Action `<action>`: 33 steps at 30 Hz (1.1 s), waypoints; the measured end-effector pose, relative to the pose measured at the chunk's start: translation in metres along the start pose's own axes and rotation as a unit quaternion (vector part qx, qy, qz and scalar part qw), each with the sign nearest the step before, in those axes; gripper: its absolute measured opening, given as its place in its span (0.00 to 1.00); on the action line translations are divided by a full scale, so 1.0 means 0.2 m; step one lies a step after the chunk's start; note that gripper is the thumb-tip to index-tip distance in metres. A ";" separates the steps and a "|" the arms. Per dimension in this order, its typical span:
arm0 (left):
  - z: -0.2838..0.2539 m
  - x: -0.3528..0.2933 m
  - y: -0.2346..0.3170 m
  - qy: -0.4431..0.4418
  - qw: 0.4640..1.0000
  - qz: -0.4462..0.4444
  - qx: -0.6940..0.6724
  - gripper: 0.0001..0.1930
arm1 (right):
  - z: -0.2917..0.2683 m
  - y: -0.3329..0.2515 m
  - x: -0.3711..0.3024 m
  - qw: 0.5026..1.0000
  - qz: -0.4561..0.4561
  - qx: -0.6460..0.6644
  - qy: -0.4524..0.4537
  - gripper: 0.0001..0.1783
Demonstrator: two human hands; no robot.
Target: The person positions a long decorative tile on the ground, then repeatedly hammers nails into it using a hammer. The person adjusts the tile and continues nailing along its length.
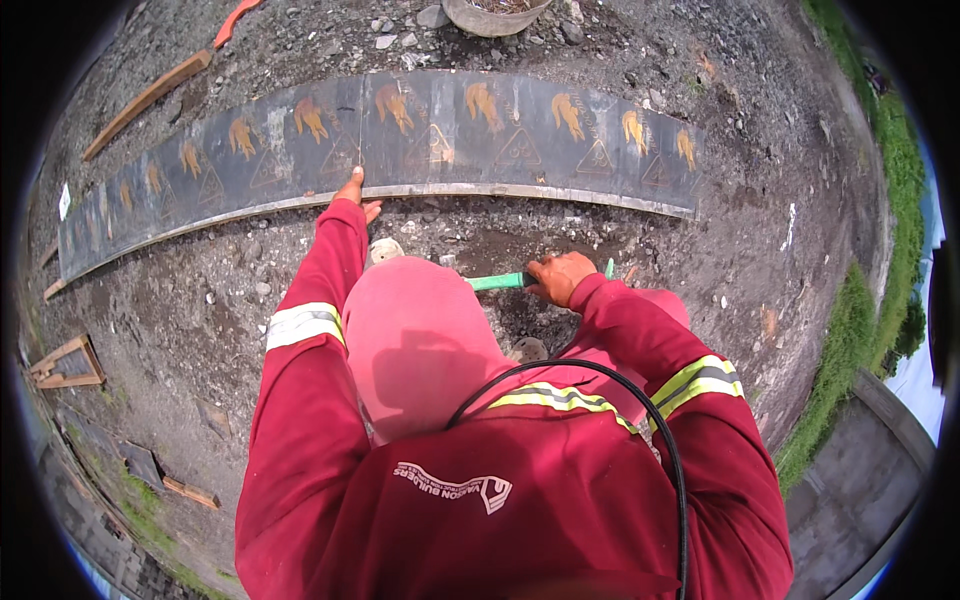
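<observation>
A long dark film-faced plywood board (pixel 455 150) lies across the ground in front of me, with yellow marks and triangle outlines on its face. My left hand (pixel 359 194) holds its near edge, the thumb on top and the fingers at the edge's side. Closed around a green tool with a black section (pixel 497 282) is my right hand (pixel 562 277), to the right of my knee and nearer to me than the board. The tool's green end shows past the hand; its working end cannot be made out.
Gravelly soil (pixel 770 260) surrounds the board. At the far left lie a timber piece (pixel 148 103) and an orange-red strip (pixel 234 22). A bucket (pixel 494 18) stands beyond the board. A wooden frame (pixel 70 364) is at left; grass (pixel 850 330) and a concrete wall (pixel 855 480) are at right.
</observation>
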State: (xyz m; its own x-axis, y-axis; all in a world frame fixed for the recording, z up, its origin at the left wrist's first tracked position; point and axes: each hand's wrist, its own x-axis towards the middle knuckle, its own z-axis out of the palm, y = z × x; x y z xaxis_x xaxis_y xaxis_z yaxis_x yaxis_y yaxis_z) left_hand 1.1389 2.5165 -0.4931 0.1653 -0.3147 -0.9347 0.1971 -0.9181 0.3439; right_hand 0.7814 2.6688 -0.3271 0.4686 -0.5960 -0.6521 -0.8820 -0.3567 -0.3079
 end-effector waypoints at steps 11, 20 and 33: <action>0.00 0.02 -0.01 0.012 1.000 -0.005 -0.009 0.35 | -0.03 0.08 0.01 0.996 0.086 0.021 -0.009 0.19; -0.01 0.01 0.00 -0.005 1.000 0.003 -0.004 0.38 | -0.07 0.15 0.07 0.985 0.158 0.013 0.071 0.19; -0.01 -0.04 0.02 -0.009 1.000 0.016 0.003 0.40 | -0.03 0.17 -0.08 0.996 0.084 -0.026 -0.028 0.18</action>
State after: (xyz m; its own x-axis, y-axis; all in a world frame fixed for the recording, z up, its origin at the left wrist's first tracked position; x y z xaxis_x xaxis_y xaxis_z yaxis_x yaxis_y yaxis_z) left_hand 1.1410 2.5160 -0.4848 0.1546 -0.3479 -0.9247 0.1871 -0.9087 0.3731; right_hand 0.7436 2.6614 -0.3222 0.3096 -0.6104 -0.7291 -0.9436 -0.2921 -0.1561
